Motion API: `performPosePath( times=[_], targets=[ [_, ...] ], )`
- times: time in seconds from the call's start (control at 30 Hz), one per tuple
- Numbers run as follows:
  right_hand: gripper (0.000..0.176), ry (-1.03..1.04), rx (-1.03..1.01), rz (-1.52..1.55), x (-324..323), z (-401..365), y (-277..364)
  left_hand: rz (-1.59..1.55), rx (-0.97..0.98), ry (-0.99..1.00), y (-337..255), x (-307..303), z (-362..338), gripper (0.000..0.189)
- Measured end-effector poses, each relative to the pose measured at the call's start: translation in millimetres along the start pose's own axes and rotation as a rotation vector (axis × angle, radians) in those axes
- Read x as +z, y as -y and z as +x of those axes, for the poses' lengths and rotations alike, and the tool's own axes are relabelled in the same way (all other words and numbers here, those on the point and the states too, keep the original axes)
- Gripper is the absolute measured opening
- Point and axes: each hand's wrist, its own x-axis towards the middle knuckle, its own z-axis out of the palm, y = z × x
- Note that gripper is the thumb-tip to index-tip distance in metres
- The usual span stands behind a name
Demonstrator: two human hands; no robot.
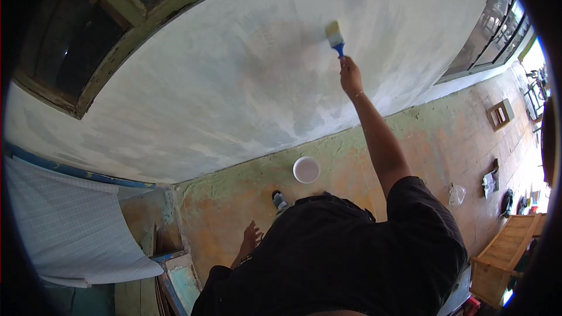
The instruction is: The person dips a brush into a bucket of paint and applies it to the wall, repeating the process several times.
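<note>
My right hand (350, 76) is stretched out at the upper centre and closed around the blue handle of a paintbrush (335, 35). The pale yellow bristles point up and touch or nearly touch the patchy white wall (222, 64). Low beside my body, my left hand (252, 235) hangs with its fingers apart and nothing in it. A white bucket (307, 169) holding pale liquid stands on the floor near the foot of the wall, between my two hands.
Green-framed windows (108, 76) are at upper left, others (489, 29) at upper right. A light cloth (70, 222) hangs at left. On the right are a small stool (500, 114), a plastic bag (457, 194) and wooden furniture (504, 248).
</note>
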Motion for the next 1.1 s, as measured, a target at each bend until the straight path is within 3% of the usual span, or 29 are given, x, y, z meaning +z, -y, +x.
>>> performPosePath(
  times=[0.07,0.13,0.2,0.23,0.3,0.37,0.4,0.47,0.57,0.67,0.73,0.8,0.87,0.9,0.93,0.97,1.0,1.03,1.1],
  targets=[
    [0.034,0.055,0.059,-0.106,1.0,-23.3,-15.4,-0.026,-0.010,-0.006,9.8,-2.3,1.8,0.068],
    [0.035,0.185,0.073,-0.298,8.9,-33.6,-74.6,0.024,0.007,-0.025,14.5,1.8,-12.5,0.068],
    [0.034,0.386,0.305,-0.340,0.5,-32.7,-82.2,0.044,0.072,0.017,24.9,-5.5,1.8,0.067],
    [0.034,0.485,0.420,-0.359,-3.5,-30.7,-84.4,0.040,0.126,0.069,44.1,-23.5,40.9,0.067],
    [0.033,0.422,0.028,-0.387,-8.3,-0.6,-98.8,0.027,0.176,0.150,59.5,-40.8,74.8,0.067],
    [0.031,0.392,0.072,-0.243,-21.2,22.1,-63.2,0.007,0.170,0.209,61.2,-47.3,83.5,0.067],
    [0.030,0.392,0.309,-0.085,-41.1,33.5,0.3,0.025,0.104,0.203,57.1,-48.8,83.2,0.068],
    [0.029,0.331,0.285,0.150,-65.4,49.5,65.3,0.060,-0.030,0.192,39.7,-45.9,74.3,0.068],
    [0.030,0.111,0.030,0.326,-92.6,60.4,150.4,0.163,0.020,-0.020,-10.5,9.6,-26.6,0.069],
    [0.031,-0.061,-0.236,0.369,-87.8,69.4,164.0,0.163,0.027,0.007,-21.6,12.3,-16.7,0.069],
    [0.031,-0.135,-0.278,0.247,-76.7,67.1,152.5,0.338,0.173,0.008,-25.1,18.9,-28.9,0.069],
    [0.030,-0.091,-0.175,-0.002,-44.8,53.3,101.7,0.316,0.183,-0.008,-26.5,21.6,-30.9,0.069],
    [0.029,-0.096,-0.155,-0.002,-13.3,16.4,49.9,0.111,0.051,-0.039,-26.1,20.6,-15.0,0.069],
    [0.030,-0.002,-0.042,-0.022,-3.2,-1.1,21.4,0.093,0.042,-0.016,-21.0,15.1,-2.4,0.070],
    [0.032,0.046,-0.084,-0.126,16.0,-10.3,-31.0,0.077,0.034,0.007,-11.4,5.3,11.7,0.070],
    [0.033,0.337,0.522,0.068,8.3,-31.3,-19.4,0.063,0.024,0.029,-1.4,-5.4,21.3,0.071],
    [0.031,0.439,0.749,0.262,12.9,-44.8,-40.2,0.049,0.006,0.022,7.7,-14.3,26.4,0.072],
    [0.029,0.538,0.944,0.395,10.5,-49.6,-58.1,0.035,-0.010,0.017,14.5,-21.5,30.5,0.072],
    [0.026,0.528,0.982,0.454,4.1,-40.5,-62.7,0.050,0.004,-0.002,11.4,-20.8,20.4,0.072]
  ],
)
